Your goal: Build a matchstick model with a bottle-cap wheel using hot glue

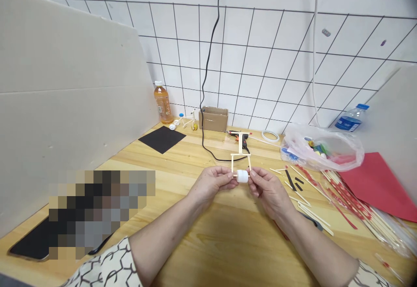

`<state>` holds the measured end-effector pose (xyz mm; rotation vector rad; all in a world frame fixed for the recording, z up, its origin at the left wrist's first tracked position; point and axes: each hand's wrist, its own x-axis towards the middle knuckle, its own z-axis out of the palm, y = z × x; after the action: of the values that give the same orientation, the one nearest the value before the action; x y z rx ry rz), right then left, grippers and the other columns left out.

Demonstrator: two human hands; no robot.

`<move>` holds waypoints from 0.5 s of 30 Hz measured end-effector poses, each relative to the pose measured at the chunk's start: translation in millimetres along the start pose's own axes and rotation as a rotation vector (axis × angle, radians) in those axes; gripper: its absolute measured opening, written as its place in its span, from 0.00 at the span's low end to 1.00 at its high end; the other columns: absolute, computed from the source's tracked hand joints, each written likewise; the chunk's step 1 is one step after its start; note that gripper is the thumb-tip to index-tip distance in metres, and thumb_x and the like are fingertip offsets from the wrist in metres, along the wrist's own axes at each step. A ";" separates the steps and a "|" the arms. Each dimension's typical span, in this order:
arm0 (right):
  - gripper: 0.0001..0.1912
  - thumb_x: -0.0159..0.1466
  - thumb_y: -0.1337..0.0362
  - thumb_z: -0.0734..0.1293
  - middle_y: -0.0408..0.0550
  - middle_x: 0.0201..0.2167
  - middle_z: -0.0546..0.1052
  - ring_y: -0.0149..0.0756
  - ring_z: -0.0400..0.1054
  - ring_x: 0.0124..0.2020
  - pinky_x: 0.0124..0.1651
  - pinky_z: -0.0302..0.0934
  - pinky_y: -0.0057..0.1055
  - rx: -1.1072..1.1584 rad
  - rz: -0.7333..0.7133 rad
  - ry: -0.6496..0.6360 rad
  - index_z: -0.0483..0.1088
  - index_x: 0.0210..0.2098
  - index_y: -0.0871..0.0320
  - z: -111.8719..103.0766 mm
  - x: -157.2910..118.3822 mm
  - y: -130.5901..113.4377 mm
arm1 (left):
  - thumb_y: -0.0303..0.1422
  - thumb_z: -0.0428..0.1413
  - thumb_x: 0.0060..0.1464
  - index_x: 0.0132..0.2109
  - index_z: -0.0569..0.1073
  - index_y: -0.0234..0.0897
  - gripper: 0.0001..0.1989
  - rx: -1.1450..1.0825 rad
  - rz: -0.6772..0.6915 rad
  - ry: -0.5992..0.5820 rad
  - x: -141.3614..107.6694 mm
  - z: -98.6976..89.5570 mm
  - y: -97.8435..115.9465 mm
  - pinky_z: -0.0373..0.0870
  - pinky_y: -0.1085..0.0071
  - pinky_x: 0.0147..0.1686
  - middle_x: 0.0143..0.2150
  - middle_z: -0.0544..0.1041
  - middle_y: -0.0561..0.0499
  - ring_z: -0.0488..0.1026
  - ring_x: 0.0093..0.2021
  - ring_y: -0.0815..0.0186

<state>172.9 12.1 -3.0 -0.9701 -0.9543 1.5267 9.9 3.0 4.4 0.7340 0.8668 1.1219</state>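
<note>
Between my two hands is a small frame of pale wooden sticks (241,154), with a white bottle cap roller (242,176) across its near end. My left hand (216,179) pinches the near left corner of the frame, beside the roller. On the other side, my right hand (263,183) pinches the near right corner. The frame's far end has a crossbar with red tips, overlapping my view of a glue gun (243,141) lying behind it. Inner fingertips of both hands are partly hidden.
Loose sticks (314,215) and a bundle of red-tipped sticks (355,195) lie right, near red paper (379,185) and a plastic bag (322,148). At the back stand a cardboard box (213,119), a drink bottle (163,104) and a small stick model (187,121). Black paper (162,139) lies left.
</note>
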 end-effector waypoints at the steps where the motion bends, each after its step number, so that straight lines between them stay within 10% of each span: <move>1: 0.14 0.46 0.59 0.74 0.38 0.15 0.68 0.20 0.55 0.14 0.16 0.44 0.19 -0.005 -0.007 0.003 0.72 0.28 0.61 0.2 0.0 0.2 | 0.33 0.68 0.31 0.27 0.74 0.28 0.16 0.002 0.002 0.003 -0.2 0.2 -0.2 0.70 0.74 0.35 0.25 0.77 0.47 0.74 0.27 0.70; 15: 0.16 0.45 0.58 0.75 0.38 0.15 0.68 0.22 0.54 0.14 0.17 0.44 0.22 -0.067 -0.090 0.062 0.72 0.28 0.61 4.4 -2.0 1.7 | 0.36 0.68 0.29 0.26 0.73 0.29 0.17 0.039 0.041 0.042 0.2 3.7 -4.3 0.69 0.75 0.33 0.23 0.76 0.48 0.73 0.26 0.71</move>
<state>168.5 9.5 -2.8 -1.0029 -0.9979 1.3895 15.1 1.7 2.5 0.7650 0.9152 1.1629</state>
